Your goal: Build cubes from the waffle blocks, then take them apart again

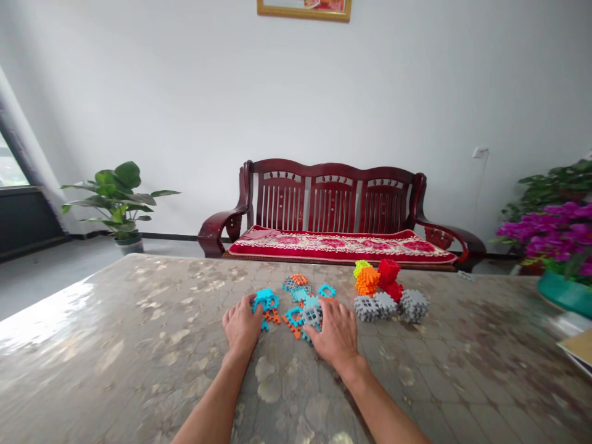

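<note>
Tiles (300, 295) scattered between left hand (242, 325) and right hand (339, 331), nearest touching fingers.

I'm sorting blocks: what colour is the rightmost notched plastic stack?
Grey; that stack shows best in head view.

We look from a single camera on the wearer's head, behind and above the left hand (243, 324) and the right hand (340, 333), facing forward and down over the tabletop (462, 376). The forearms (213, 388) enter from our lower edge, nearest us; well beyond the hands, our wide view takes in the bench (333, 206) and the wall (185, 92).
</note>
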The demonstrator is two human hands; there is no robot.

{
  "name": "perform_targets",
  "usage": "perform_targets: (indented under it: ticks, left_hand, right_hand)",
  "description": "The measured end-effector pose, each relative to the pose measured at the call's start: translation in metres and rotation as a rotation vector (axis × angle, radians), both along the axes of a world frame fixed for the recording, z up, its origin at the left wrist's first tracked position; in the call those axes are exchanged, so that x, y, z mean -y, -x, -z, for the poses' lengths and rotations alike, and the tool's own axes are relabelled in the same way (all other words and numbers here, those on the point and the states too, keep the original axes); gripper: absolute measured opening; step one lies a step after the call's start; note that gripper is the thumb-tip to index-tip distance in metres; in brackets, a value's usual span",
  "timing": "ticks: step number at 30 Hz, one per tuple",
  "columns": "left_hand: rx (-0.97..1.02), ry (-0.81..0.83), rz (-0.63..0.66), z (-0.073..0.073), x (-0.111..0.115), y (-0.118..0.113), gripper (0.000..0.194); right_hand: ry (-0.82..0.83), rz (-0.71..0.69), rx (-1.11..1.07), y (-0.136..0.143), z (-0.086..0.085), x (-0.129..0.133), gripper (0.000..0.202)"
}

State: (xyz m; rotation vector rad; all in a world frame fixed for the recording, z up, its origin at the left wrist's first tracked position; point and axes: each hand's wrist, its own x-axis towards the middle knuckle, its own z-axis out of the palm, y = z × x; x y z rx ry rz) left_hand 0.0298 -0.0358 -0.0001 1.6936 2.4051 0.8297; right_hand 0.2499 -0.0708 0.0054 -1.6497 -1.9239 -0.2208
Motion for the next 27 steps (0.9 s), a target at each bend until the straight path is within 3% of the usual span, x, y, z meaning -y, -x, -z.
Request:
perform_targets:
  ticks: [4,11,17,22,27]
  left_hand:
    - [-0.007,-0.015,0.017,0.003,-0.002,0.001,0.039]
    - [-0.026,-0.008,0.053,0.007,-0.004,0.001,0.036]
    - [-0.023,-0.003,0.044,0.007,-0.005,0.001,0.036]
    - [-0.011,0.008,0.054,0.005,-0.004,0.002,0.036]
    - [-0.012,0.031,0.063,0.004,-0.004,0.003,0.036]
  right_hand:
    - [0.018,-0.004,0.018,0.004,0.001,-0.001,0.053]
    - [0.026,0.007,0.099,0.005,0.004,-0.003,0.035]
    - [0.006,0.045,0.099,-0.001,0.005,-0.007,0.042]
    - [-0.156,0.085,0.036,-0.023,-0.001,-0.013,0.044]
    - [-0.233,0.233,0.027,-0.061,-0.006,-0.017,0.041]
